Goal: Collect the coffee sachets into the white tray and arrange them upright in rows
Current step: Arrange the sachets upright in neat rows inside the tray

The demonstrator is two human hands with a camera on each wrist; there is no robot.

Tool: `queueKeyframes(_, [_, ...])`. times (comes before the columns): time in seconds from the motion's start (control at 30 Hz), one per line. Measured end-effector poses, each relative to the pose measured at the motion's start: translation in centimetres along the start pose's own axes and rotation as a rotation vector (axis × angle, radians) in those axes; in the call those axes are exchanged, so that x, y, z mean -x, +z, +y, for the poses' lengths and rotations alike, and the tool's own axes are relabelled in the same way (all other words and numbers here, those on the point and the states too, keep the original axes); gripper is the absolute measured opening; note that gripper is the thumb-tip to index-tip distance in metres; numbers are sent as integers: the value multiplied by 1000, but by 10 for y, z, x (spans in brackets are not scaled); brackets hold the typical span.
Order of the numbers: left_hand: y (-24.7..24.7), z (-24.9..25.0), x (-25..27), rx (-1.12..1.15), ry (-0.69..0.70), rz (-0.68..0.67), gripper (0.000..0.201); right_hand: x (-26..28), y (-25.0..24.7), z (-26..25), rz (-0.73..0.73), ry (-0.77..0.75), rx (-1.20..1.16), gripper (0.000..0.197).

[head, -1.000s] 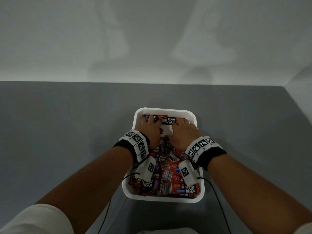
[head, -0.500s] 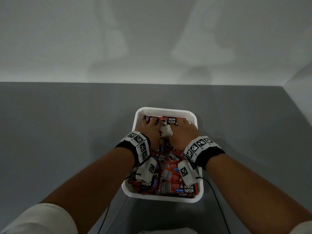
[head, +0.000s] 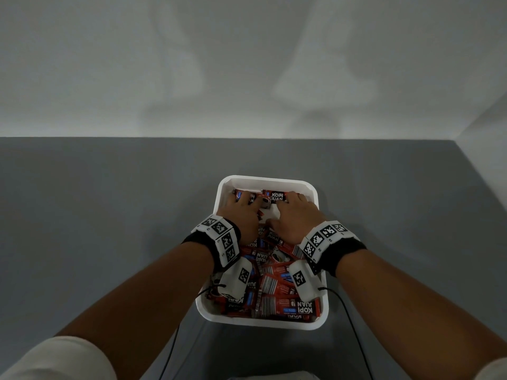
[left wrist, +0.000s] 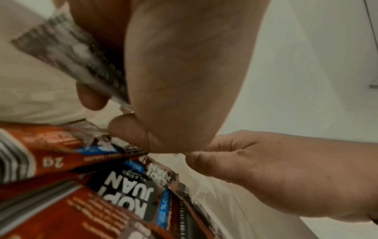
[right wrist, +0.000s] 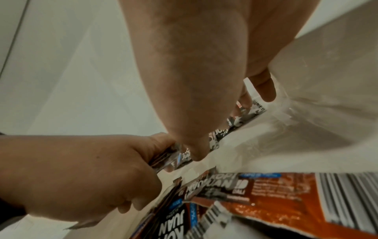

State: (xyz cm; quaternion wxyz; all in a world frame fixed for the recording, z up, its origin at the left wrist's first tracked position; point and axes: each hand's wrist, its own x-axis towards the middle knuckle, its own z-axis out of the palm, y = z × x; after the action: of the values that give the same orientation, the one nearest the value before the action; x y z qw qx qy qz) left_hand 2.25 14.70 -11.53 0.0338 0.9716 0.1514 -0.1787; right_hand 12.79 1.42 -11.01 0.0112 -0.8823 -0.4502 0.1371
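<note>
A white tray point(head: 264, 324) sits on the grey table, its near half heaped with red and black coffee sachets point(head: 277, 286) lying flat. At the far wall a short row of sachets point(head: 275, 198) stands on edge. My left hand point(head: 247, 201) grips the left part of that row, thumb point(left wrist: 126, 129) and a finger pinching a sachet point(left wrist: 69, 51). My right hand point(head: 288, 201) holds the right part, with sachets point(right wrist: 235, 124) between its thumb and fingers. Bare tray floor point(head: 271, 213) shows between the hands.
The grey table point(head: 109, 229) runs wide to the left and right of the tray. A pale wall point(head: 247, 64) stands behind, and another closes the right side. Black cables point(head: 354, 338) trail from my wrists over the near table edge.
Both hands stay at the tray's far wall on the standing sachets; only slight shifts of the fingers and sachets show.
</note>
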Motion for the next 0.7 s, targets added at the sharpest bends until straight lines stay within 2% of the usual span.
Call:
queueKeyframes(0.07, [-12, 4, 7, 102, -36, 12, 81, 1, -5, 0, -29, 2, -42, 53])
queueKeyframes(0.13, [-27, 3, 13, 407, -155, 72, 61, 1, -12, 3, -46, 5, -117, 53])
queueKeyframes(0.23, [-43, -2, 21, 960, -268, 223, 24, 3, -26, 5, 47, -23, -302, 46])
queueKeyframes(0.3, [-49, 0, 29, 1433, -300, 280, 21, 8, -40, -1, 99, 2, -528, 38])
queueKeyframes(0.33, [-51, 2, 35, 1678, -298, 303, 21, 12, -46, -6, 81, 24, -687, 35])
queueKeyframes(0.4, [-55, 5, 40, 1994, -257, 373, 21, 18, -55, -17, 17, 51, -1001, 35])
queueKeyframes(0.5, [-56, 8, 45, 2146, -231, 442, 12, 24, -59, -28, 30, 24, -1182, 34])
queueKeyframes(0.7, [-59, 13, 52, 1993, -278, 524, 21, 25, -64, -30, 125, -10, -1093, 12])
